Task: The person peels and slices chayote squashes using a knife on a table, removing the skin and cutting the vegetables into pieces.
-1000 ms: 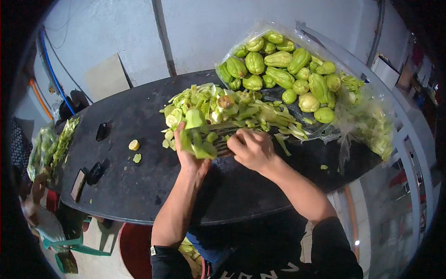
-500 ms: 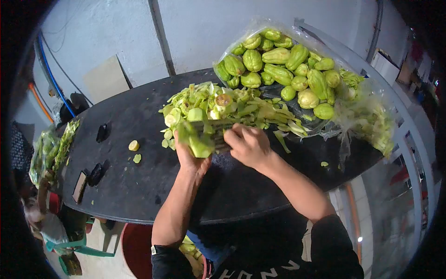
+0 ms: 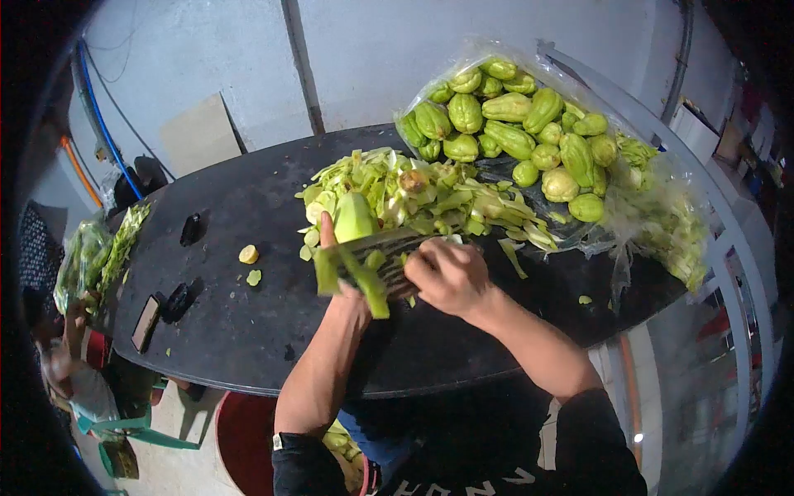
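Observation:
My left hand (image 3: 337, 273) is wrapped round a pale green peeled chayote (image 3: 354, 217), partly hidden behind a wide blade. My right hand (image 3: 447, 276) grips the handle end of the knife (image 3: 399, 252), its fingers closed. The flat blade lies across the chayote, with green peel strips (image 3: 357, 275) over its left end, slightly blurred. Just behind both hands, a heap of peelings (image 3: 380, 175) lies on the dark table (image 3: 240, 322).
Whole green chayotes (image 3: 513, 136) fill an open plastic bag at the back right. Cut lemon-coloured piece (image 3: 248, 255), phone (image 3: 145, 323) and black objects lie left. A co-worker's arm (image 3: 73, 329) shows at far left, beside bagged greens (image 3: 81, 258). A metal rail (image 3: 736, 240) runs right.
The blade has moved down and tilted over the chayote, and a peel strip now hangs at its left end. More of the chayote's top shows. The whole view has shifted slightly.

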`<state>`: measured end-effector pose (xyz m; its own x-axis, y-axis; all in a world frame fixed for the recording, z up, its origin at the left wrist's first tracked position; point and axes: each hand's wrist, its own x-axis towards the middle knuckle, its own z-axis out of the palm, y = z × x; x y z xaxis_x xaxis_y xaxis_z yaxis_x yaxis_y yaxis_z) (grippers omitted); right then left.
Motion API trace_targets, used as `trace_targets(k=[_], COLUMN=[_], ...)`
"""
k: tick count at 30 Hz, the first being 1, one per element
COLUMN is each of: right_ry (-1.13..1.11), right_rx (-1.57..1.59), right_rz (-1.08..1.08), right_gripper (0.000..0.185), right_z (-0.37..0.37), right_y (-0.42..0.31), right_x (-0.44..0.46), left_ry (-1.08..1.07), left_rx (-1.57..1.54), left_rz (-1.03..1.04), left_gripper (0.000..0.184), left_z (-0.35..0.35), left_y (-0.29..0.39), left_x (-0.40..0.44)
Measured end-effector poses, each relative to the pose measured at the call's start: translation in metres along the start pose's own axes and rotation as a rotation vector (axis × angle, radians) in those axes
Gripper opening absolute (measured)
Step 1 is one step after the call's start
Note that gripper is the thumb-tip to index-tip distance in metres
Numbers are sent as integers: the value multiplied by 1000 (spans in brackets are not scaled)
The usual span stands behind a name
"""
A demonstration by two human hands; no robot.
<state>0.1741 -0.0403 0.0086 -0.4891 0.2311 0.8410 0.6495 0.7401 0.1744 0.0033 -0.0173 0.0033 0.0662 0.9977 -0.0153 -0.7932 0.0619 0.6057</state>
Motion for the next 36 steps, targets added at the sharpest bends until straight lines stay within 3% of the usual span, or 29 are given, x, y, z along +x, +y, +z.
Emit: trace_targets(k=[2,9,11,12,15,18,20,25,26,28,30,31,36], right_ry=[25,47,63,-30,-39,-88,-60,-22,-13,2,-105,-153,-107], right_rx=[-15,5,1,4,-23,-35,-34,53,67,65,-41,-39,-8], right_rz=[-30,-89,-20,60,110,252,252,136,106,128,272,324,299], right_gripper=[12,12,12,14,13,13,13,14,15,15,14,14,16], right_z=[3,9,17,15,19,27,27,6,5,9,17,19,10], right_y=[-8,-7,0,3,9,20,30,13,6,2,15,21,21], right_x=[1,-4,-7,-9,-12,-15,-20,-8,-5,-6,-8,-11,-13], left_ry=[14,-190,11,79,65,1,44,-80,3,-34,77,10,27], left_rx=[21,-148,-56,-50,-135,-97,-120,-97,-95,-94,-95,-106,-128], left_rz=[60,-60,-5,12,-33,62,71,22,-32,8,-3,14,-14], left_gripper=[65,55,59,59,57,55,57,61,63,60,54,48,45], left_z=[0,-32,-21,-1,-4,2,-2,6,4,3,11,15,15], left_y=[-3,-11,-15,-12,-12,-12,-12,-8,-6,-10,-6,-5,-5], left_x=[-1,13,6,-2,5,3,9,-3,-4,-3,-5,-6,-6])
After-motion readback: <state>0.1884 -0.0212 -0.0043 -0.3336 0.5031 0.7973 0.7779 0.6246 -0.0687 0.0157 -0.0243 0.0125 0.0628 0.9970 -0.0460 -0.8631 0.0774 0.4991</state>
